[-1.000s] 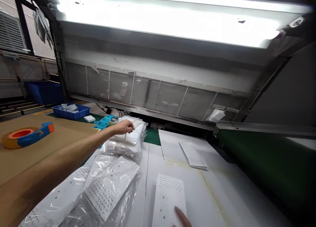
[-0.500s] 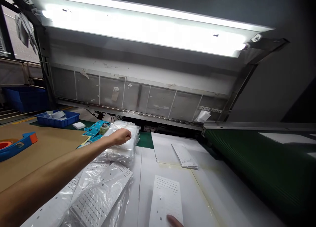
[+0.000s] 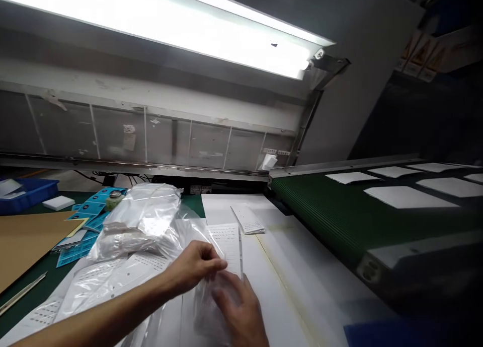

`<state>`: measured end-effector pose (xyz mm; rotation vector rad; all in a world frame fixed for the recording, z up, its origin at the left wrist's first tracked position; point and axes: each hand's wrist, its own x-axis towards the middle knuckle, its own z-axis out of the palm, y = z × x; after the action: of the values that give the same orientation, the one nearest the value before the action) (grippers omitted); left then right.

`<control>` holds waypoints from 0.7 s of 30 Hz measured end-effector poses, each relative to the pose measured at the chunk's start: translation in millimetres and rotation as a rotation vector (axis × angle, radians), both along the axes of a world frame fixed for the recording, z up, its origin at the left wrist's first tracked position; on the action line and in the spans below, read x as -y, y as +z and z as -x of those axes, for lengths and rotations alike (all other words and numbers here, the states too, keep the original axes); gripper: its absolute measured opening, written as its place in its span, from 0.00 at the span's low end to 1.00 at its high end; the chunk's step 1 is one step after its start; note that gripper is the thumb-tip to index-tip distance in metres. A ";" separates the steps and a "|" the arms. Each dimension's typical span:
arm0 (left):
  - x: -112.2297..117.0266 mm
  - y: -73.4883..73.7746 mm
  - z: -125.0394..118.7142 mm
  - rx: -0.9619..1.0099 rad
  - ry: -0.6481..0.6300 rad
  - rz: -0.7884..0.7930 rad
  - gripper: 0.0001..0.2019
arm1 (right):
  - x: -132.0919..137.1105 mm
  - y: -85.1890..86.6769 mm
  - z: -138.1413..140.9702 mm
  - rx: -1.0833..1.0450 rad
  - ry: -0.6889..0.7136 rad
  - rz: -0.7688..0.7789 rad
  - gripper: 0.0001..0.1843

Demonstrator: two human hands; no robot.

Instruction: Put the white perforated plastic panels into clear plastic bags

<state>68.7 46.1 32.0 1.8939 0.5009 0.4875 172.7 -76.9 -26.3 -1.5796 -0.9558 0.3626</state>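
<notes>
My left hand (image 3: 194, 266) pinches the edge of a clear plastic bag (image 3: 188, 228) just in front of me, low in the middle of the view. My right hand (image 3: 239, 309) lies under and against the same bag's lower part, its fingers partly seen through the film. A white perforated card (image 3: 228, 241) stands at the bag, touching both hands. A heap of clear bags (image 3: 141, 213) lies just behind my left hand. More bagged perforated cards (image 3: 113, 276) lie to the left on the white table (image 3: 287, 266).
A small stack of perforated cards (image 3: 249, 220) lies farther back. A green conveyor belt (image 3: 324, 201) at the right carries several white sheets (image 3: 407, 196). At the left are brown cardboard (image 3: 26, 238), teal labels (image 3: 88, 208), a small jar (image 3: 113, 200) and a blue tray (image 3: 26, 193).
My left hand has drawn back from the bag heap with a bag. My right hand has lifted the card off the table to it. The view has swung right.
</notes>
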 end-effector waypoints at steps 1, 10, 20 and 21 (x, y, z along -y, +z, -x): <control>7.4 -6.1 0.5 0.058 -0.038 0.168 0.14 | -1.2 0.5 0.9 -0.006 0.022 -0.009 0.19; 20.6 -31.2 15.0 0.161 0.028 0.541 0.14 | 9.4 -10.8 -1.3 0.113 0.092 0.087 0.13; 12.3 -21.7 18.6 0.051 -0.108 0.585 0.05 | 24.4 27.7 -41.5 0.000 -0.014 0.221 0.21; 8.5 -24.2 15.2 0.021 -0.065 0.502 0.07 | 31.9 30.5 -46.3 -0.044 -0.045 0.218 0.23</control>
<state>53.5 37.7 7.9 1.4171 0.4930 0.3022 219.0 -108.8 4.3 -1.7807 -0.8680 0.4814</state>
